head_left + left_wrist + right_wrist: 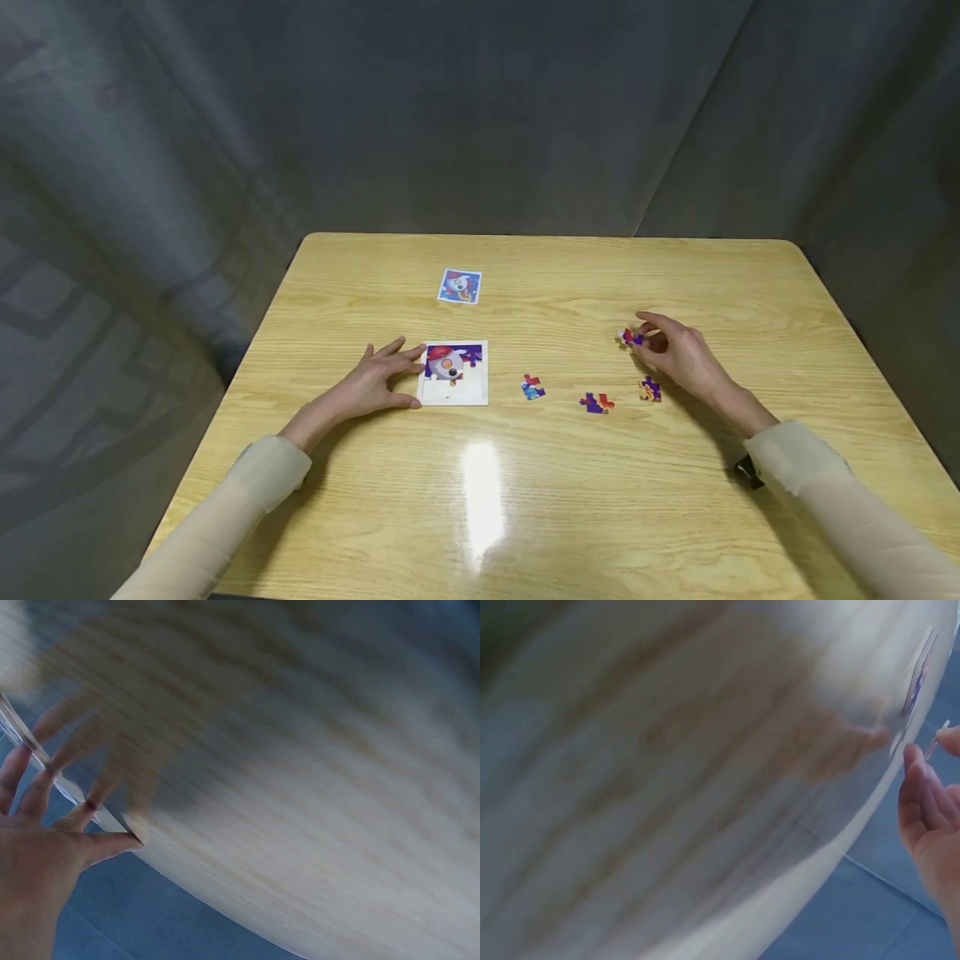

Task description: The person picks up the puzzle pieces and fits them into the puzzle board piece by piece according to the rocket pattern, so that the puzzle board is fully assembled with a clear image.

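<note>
Evidently, the right hand pinched a puzzle piece right of the board; the left hand, grip spread, touched its edge on the counter. Bracing it and pinching lightly seemed wise.

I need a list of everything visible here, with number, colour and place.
table: 1, light wood, centre
curtains: count unclear, grey, behind and beside table
picture card: 1, multicoloured, far side of table
puzzle frame: 1, white, partly filled, left of centre
loose pieces: 3, multicoloured, right of frame
held piece: 1, red and purple, right side
unidentified object: 1, black, lower right
sleeves: 2, cream, both arms
left grip: 1, bare, touching frame's left edge
right grip: 1, bare, pinching held piece
</note>
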The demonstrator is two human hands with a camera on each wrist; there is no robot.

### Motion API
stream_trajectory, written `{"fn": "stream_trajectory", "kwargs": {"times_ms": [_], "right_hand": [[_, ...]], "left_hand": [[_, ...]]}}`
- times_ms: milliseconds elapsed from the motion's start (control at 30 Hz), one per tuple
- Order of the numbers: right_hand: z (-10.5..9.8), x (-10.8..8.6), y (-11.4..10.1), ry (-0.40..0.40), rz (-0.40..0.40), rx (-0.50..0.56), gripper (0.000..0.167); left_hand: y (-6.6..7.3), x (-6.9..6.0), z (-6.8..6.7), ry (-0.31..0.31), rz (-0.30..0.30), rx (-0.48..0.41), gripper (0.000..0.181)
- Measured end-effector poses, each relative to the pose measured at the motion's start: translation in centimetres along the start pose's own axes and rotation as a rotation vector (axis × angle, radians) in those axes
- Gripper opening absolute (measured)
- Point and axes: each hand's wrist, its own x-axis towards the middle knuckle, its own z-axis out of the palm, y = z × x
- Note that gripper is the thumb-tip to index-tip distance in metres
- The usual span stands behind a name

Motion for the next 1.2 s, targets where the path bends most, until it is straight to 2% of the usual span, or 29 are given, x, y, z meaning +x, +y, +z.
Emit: {"fn": "stream_trajectory", "kwargs": {"times_ms": [500, 1200], "right_hand": [[0.9, 1.1, -2.1, 0.023, -0.092, 0.025, 0.049], [3.3, 3.9, -6.3, -0.057, -0.137, 0.101, 0.041]], "left_hand": [[0.0, -0.1, 0.1, -0.005, -0.004, -0.009, 0.058], [0.1, 0.3, 0.1, -0.017, -0.017, -0.007, 0.059]]}}
